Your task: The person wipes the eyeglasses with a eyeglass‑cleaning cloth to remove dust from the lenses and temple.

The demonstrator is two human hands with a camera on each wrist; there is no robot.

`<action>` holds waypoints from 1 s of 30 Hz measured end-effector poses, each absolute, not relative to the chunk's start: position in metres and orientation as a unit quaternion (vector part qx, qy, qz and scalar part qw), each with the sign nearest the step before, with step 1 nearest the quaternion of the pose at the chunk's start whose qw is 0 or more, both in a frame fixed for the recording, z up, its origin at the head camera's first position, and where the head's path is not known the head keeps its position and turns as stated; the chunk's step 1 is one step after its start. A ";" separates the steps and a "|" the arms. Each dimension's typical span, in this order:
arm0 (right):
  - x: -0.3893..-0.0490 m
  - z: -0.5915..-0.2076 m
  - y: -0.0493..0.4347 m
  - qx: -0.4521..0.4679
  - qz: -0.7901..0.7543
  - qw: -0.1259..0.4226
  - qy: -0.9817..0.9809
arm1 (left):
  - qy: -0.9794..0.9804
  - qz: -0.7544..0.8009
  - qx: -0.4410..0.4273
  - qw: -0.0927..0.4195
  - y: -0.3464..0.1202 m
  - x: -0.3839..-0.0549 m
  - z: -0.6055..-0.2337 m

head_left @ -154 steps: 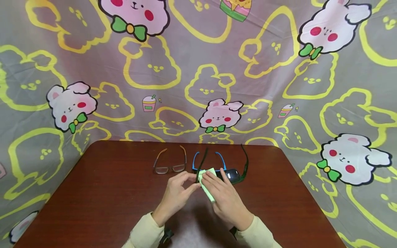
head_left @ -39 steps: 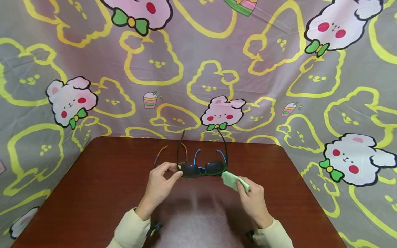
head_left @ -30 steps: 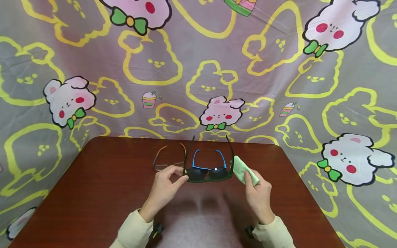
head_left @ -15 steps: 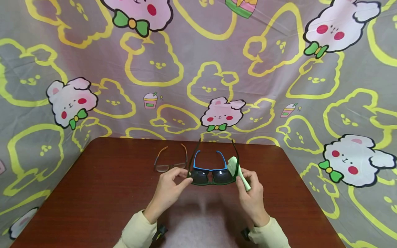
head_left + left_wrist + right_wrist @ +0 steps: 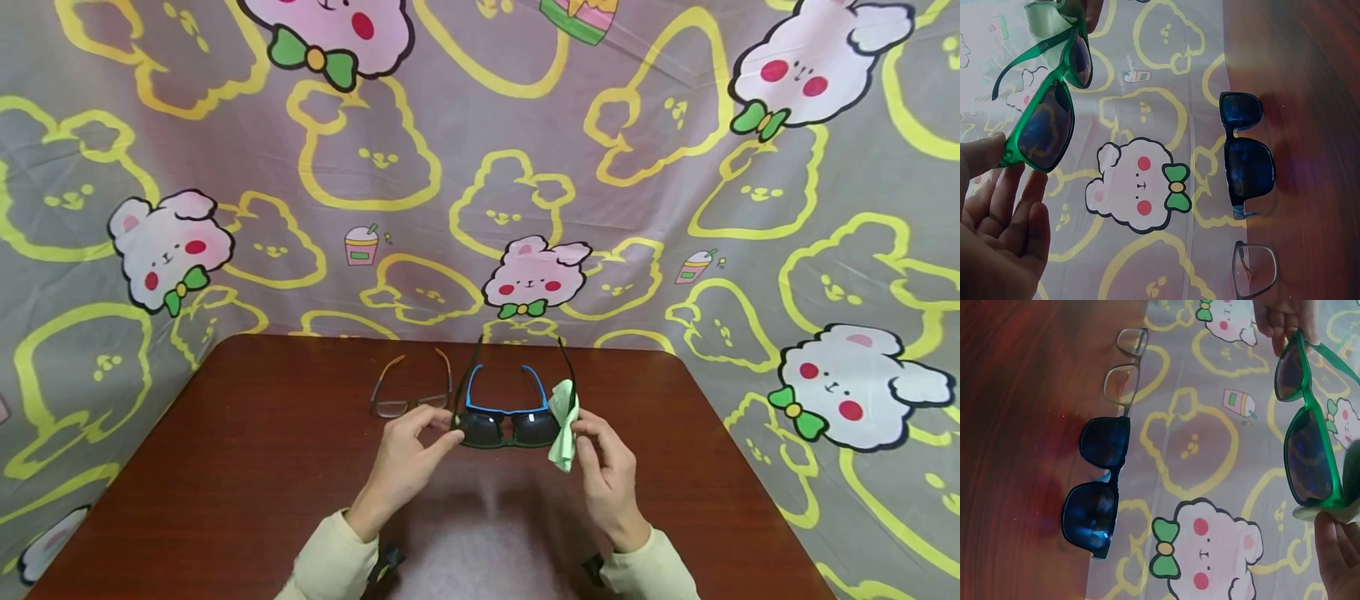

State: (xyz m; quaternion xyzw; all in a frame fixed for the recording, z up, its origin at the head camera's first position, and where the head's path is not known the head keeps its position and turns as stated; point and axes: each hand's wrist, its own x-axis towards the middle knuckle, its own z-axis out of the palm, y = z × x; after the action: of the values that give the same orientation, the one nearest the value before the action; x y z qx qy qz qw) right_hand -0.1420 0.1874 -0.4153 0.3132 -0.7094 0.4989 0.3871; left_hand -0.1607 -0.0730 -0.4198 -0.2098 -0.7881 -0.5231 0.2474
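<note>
Green-framed sunglasses (image 5: 508,430) with dark lenses are held up over the table, arms unfolded and pointing away. My left hand (image 5: 411,450) pinches their left end by the hinge, thumb in front. At the opposite end, a pale green cloth (image 5: 564,425) is wrapped over the hinge and the start of the arm. My right hand (image 5: 609,471) pinches the cloth there, against the frame. In the left wrist view the green sunglasses (image 5: 1047,128) show both lenses uncovered, with the cloth (image 5: 1054,19) at the far end.
Behind them on the brown table (image 5: 262,467) lie blue-armed sunglasses (image 5: 542,387), partly overlapped in the head view. Clear-lensed glasses with orange-tipped arms (image 5: 393,407) lie to their left. A patterned curtain (image 5: 420,183) closes off the back and sides.
Earlier the cloth was pressed on the sunglasses' lens area; then my right hand drew it off to the right. It has since come back onto the right hinge and spread over it.
</note>
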 end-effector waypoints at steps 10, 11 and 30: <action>-0.143 -0.417 0.181 0.158 0.523 0.334 -0.768 | -0.793 -0.502 -0.240 0.247 -0.074 -0.162 -0.422; -0.145 -0.420 0.182 0.149 0.517 0.331 -0.775 | -0.795 -0.495 -0.246 0.251 -0.074 -0.162 -0.422; -0.148 -0.411 0.186 0.096 0.438 0.372 -0.813 | -0.798 -0.424 -0.317 0.287 -0.069 -0.166 -0.432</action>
State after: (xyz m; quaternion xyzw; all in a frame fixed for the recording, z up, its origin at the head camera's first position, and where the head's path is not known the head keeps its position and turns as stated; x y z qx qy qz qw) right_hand -0.1484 0.1861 -0.4112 0.0964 -0.8127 0.4383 0.3716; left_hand -0.1658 -0.0691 -0.4320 -0.3174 -0.7985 -0.4237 0.2867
